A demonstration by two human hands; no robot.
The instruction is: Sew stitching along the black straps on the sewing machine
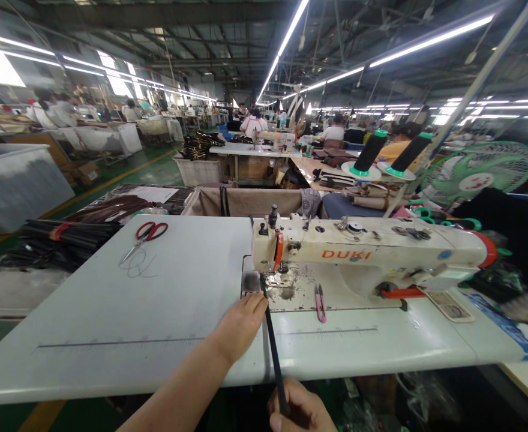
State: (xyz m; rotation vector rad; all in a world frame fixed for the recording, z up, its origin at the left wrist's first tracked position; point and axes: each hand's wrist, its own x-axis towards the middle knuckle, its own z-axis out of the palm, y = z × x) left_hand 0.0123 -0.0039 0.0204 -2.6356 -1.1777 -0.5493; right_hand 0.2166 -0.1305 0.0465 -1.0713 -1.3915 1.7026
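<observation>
A narrow black strap (273,345) runs from beneath the presser foot of the sewing machine (363,255) toward me and over the table's front edge. Just in front of the foot, my left hand (242,324) lies on the strap, its fingers pressed together against it. Below the table edge, my right hand (300,408) pinches the same strap between thumb and fingers. Pink thread snips (320,303) rest on the machine bed to the right. Scissors with red and black handles (144,240) lie at the table's left, beside a loose loop of thread (141,265).
Bundled black strips (66,240) are stacked left of the white table (111,312). A fabric-lined bin (255,201) stands behind it. Black thread cones (369,153) and a green fan (480,171) are at the right. Several people work at machines farther back.
</observation>
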